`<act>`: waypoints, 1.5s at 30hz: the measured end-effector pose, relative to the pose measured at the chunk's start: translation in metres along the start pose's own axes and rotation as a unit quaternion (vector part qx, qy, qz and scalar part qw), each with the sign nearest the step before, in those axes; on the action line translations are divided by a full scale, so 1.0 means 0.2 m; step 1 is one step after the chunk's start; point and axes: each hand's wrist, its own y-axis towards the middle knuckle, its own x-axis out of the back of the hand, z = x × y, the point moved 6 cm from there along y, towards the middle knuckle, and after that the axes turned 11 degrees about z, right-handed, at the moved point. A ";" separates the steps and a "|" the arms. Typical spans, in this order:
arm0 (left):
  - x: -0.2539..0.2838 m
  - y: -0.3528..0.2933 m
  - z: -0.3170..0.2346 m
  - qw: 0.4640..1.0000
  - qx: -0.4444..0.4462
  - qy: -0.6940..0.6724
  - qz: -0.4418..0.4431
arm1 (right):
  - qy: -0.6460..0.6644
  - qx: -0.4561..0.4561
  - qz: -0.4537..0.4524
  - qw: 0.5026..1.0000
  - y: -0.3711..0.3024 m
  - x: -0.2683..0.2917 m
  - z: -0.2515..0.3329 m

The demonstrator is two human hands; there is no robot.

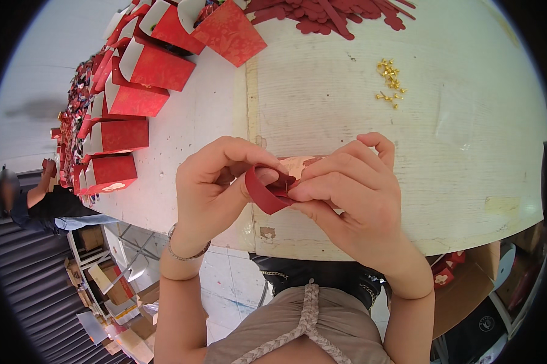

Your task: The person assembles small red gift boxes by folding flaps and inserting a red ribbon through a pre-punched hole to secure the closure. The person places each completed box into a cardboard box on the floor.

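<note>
Just past the table's near edge, my two hands work on a dark red strap (pixel 261 193) that is bent round into a loop. My left hand (pixel 208 185) is closed on the loop's left side, with its thumb inside. My right hand (pixel 361 185) pinches the strap's right end. A thin gold pin (pixel 287 185) shows by the right fingertips, partly hidden. Behind the fingers lies a pale and red patterned piece (pixel 295 164), mostly covered by the hands. I cannot tell whether it is joined to the strap.
Small gold fasteners (pixel 390 79) lie loose at the far right of the white table (pixel 322 109). A heap of dark red straps (pixel 331 13) sits at the far edge. Red boxes (pixel 158 64) line the left side. A person (pixel 43 200) stands beyond them. A carton (pixel 468 297) is below right.
</note>
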 end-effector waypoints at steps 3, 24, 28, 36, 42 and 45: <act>0.00 0.00 0.00 1.000 -0.024 0.014 0.014 | 0.004 -0.004 0.004 1.000 0.00 0.00 0.00; 0.01 -0.09 -0.04 0.972 -0.171 0.157 0.030 | 0.032 0.016 -0.004 0.999 0.00 -0.02 0.01; 0.00 -0.06 0.00 0.979 -0.147 0.135 0.051 | 0.038 0.050 -0.017 0.998 -0.01 -0.03 -0.01; -0.02 -0.06 -0.04 0.955 -0.196 0.218 0.056 | 0.137 -0.012 0.023 0.990 0.02 -0.06 -0.03; -0.03 -0.09 -0.03 0.946 -0.219 0.237 0.022 | 0.170 -0.027 0.010 0.985 -0.01 -0.06 -0.07; -0.04 -0.08 -0.05 0.944 -0.251 0.215 0.014 | 0.173 -0.012 0.006 0.985 -0.01 -0.05 -0.06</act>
